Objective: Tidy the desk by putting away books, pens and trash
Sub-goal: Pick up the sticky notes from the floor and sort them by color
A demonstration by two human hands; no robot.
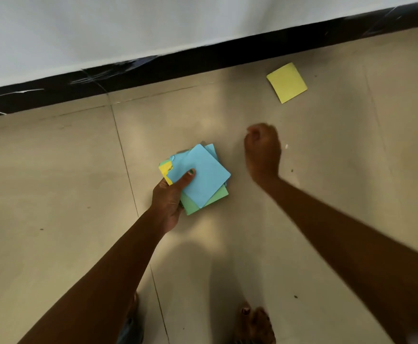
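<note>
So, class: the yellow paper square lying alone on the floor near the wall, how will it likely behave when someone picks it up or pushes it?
The yellow square looks thin and lies flat on the floor, so it is probably very light and floppy. Pushed, it would likely slide across the smooth tile rather than roll. With no raised edge showing, it may be fiddly to lift.

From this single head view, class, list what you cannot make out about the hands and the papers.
- Right hand: motion-blurred, curled with its back to the camera; whether it holds anything is hidden.
- Stack of coloured paper squares in the left hand: the top blue sheet covers the rest, so no count.
- Yellow paper square on the floor: any writing is too small to tell.
</note>
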